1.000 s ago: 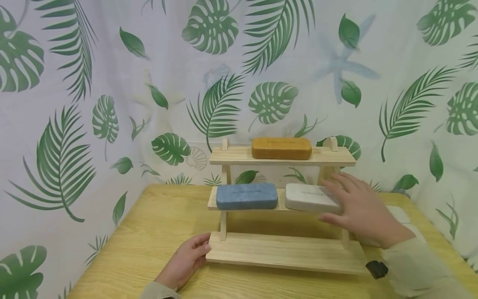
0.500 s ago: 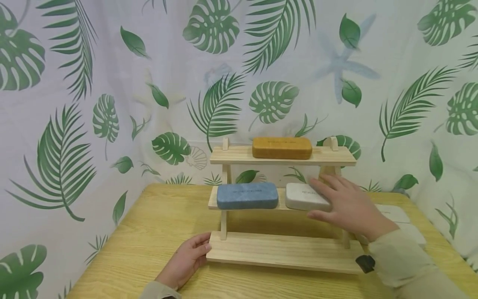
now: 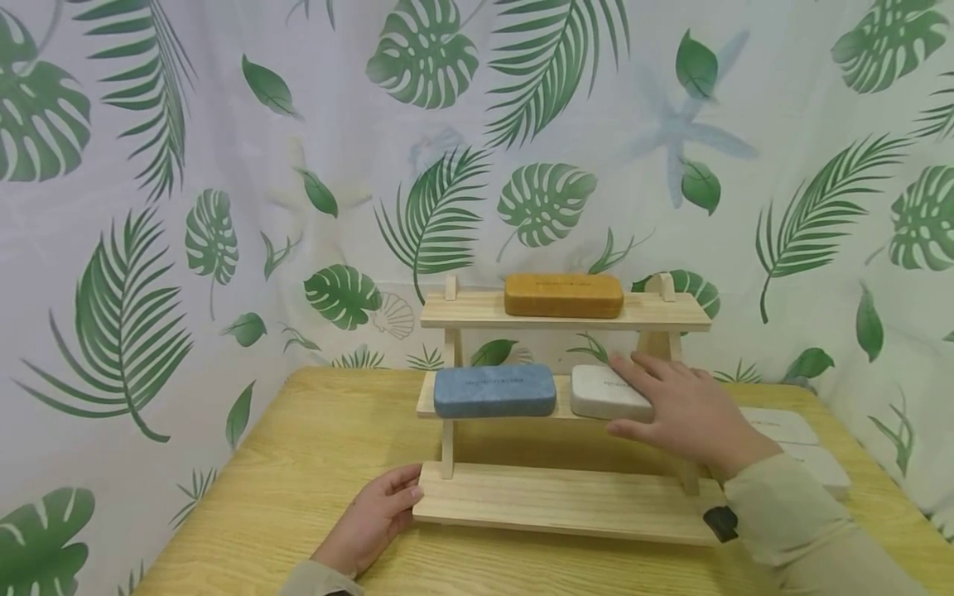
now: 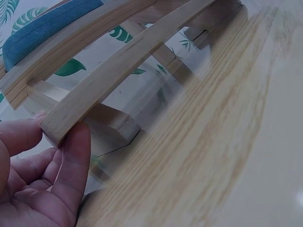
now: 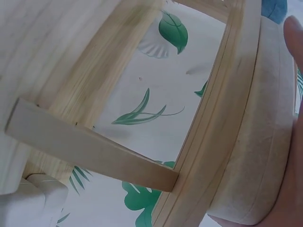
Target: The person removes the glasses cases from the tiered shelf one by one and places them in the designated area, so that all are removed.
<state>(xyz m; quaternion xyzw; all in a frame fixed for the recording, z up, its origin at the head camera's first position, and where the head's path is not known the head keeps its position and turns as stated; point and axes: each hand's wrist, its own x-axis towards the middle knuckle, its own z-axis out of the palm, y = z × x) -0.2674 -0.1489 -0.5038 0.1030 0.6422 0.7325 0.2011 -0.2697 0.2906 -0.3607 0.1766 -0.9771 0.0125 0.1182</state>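
Observation:
A three-tier wooden display rack [image 3: 566, 501] stands on the table. My left hand [image 3: 376, 513] pinches the left end of its bottom shelf between thumb and fingers, seen closely in the left wrist view. On the middle shelf lie a blue glasses case [image 3: 495, 391] and, right of it, a white glasses case [image 3: 605, 391]. My right hand [image 3: 681, 410] rests over the white case's right end, fingers extended along the top and thumb at the front; that end is hidden. In the right wrist view the white case [image 5: 255, 127] sits between the shelf and my hand.
An orange glasses case [image 3: 563, 295] lies on the top shelf. Behind my right wrist, two more pale cases [image 3: 781, 425] lie on the wooden table [image 3: 313, 447]. A leaf-print curtain [image 3: 298, 165] hangs behind the table.
My right hand has moved left, farther over the white glasses case, uncovering more of the pale cases on the table. The cases on the rack and my left hand stay put.

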